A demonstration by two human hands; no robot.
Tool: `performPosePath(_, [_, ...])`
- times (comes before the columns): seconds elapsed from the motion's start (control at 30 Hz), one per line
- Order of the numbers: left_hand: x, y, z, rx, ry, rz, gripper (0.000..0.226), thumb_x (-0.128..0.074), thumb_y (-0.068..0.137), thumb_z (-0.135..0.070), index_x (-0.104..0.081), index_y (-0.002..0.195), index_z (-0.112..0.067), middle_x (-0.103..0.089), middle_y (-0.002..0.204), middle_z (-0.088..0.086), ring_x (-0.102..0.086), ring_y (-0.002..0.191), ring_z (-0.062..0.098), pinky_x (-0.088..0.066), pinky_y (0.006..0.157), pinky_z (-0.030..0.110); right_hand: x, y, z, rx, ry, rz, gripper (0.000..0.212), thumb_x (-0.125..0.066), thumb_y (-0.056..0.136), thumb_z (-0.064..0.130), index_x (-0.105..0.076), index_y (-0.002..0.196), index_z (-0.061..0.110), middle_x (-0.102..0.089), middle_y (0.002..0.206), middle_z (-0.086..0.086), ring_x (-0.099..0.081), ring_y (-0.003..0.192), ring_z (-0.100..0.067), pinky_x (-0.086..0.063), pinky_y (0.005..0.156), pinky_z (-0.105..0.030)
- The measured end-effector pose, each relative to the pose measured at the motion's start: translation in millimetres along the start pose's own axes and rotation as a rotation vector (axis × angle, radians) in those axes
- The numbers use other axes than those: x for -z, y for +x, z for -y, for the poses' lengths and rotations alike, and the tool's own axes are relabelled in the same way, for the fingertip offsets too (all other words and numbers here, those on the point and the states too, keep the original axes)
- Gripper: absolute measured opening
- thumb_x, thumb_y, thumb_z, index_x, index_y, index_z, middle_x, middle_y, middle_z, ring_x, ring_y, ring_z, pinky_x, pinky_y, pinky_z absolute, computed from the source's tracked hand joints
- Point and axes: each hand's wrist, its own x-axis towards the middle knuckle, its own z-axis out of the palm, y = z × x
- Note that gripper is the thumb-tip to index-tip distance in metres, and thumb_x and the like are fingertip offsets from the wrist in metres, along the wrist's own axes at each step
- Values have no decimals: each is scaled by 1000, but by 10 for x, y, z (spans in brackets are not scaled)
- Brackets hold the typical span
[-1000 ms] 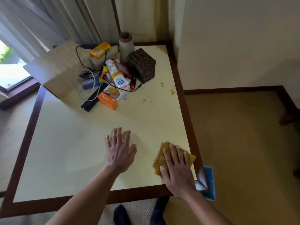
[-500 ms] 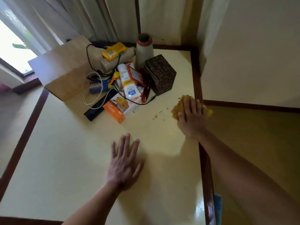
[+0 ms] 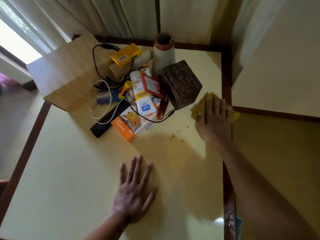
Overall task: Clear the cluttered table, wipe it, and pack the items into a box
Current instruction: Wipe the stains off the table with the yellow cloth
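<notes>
My right hand [image 3: 213, 122] presses a yellow cloth [image 3: 199, 108] flat on the cream table [image 3: 78, 170], at its right edge beside a dark carved wooden box [image 3: 183, 84]. My left hand [image 3: 134, 191] lies flat on the tabletop nearer to me, fingers spread, holding nothing. Brown crumbs [image 3: 174, 135] lie between the two hands. A pile of clutter sits at the far middle: an orange charger box [image 3: 124, 129], a white tube [image 3: 141, 94], a black remote [image 3: 110, 118], cables [image 3: 98, 101], a yellow device [image 3: 125, 54] and a tall vase [image 3: 163, 51].
An open cardboard box flap [image 3: 69, 75] lies at the table's far left corner. Curtains [image 3: 103, 18] and a window are behind. A wall corner [image 3: 277, 66] stands close on the right. The table's dark wooden rim [image 3: 228, 205] runs along the right, with a blue object [image 3: 239, 226] past it.
My right hand slid the cloth from the near right corner up along the right edge to beside the carved box. The view moved closer to the pile. My left hand stayed flat.
</notes>
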Motion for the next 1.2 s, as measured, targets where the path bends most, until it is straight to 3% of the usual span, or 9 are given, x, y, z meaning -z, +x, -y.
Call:
performPosePath(0.13, [16,14,0,10,12,42,79,-32,101,-63,-12,166,-22,0,173,18,0,159,38,-7,120,66,-208,-1097,295,145,-7,46,72,-30,105,50,-4,164,18,-1,171,-11,3,158,-32,-2,127,-53])
performPosePath(0.23, [28,18,-3,15,18,50,78,-29,101,-63,-13,166,-23,0,173,18,1,159,38,-6,121,65,-217,-1132,187,239,-39,69,71,-28,104,53,-8,164,19,-3,172,-9,3,158,-30,-5,127,-54])
performPosePath(0.37, [36,29,-16,4,1,20,78,-31,101,-62,-11,166,-24,1,173,17,2,160,36,-4,122,64,-127,-396,216,12,-64,27,72,-15,104,53,2,163,17,0,171,-12,4,157,-34,-1,126,-55])
performPosePath(0.47, [59,25,-30,10,-6,10,76,-27,102,-63,-8,166,-26,4,173,15,6,160,34,-1,123,63,-218,-388,609,-103,39,17,75,-17,100,52,-4,163,13,-2,171,-16,2,157,-37,0,125,-58])
performPosePath(0.57, [67,8,-5,16,-38,-2,76,-25,103,-60,-9,166,-21,4,174,13,6,160,32,0,124,61,-385,-1010,1039,14,52,-11,75,-33,99,48,-20,161,8,-15,168,-21,-11,155,-40,-5,125,-57])
performPosePath(0.73, [29,-4,16,5,-65,-33,82,-32,101,-52,-11,164,-4,-1,173,16,3,160,32,-4,124,60,-355,-1446,732,300,-28,80,74,-31,102,54,-12,164,19,-4,172,-10,0,158,-30,-4,127,-52])
performPosePath(0.9, [21,28,7,5,-64,-39,84,-37,99,-50,-14,163,-3,-1,173,17,4,160,31,-4,124,60,-126,-559,219,-111,-35,21,75,-8,100,57,3,163,19,3,171,-12,5,157,-34,1,125,-57])
performPosePath(0.97, [19,22,27,9,-61,-40,83,-35,99,-51,-13,163,-4,1,173,16,6,160,31,-2,124,59,-145,-433,448,-133,4,37,75,-6,99,56,5,163,17,6,171,-13,8,157,-35,2,124,-58])
performPosePath(1.2, [-23,-3,86,-32,-93,-86,80,-35,97,-43,-17,163,-3,-1,173,16,2,160,32,-3,124,61,-405,-2362,695,247,-3,108,73,-36,103,53,-17,163,18,-2,172,-9,1,158,-31,-11,125,-56])
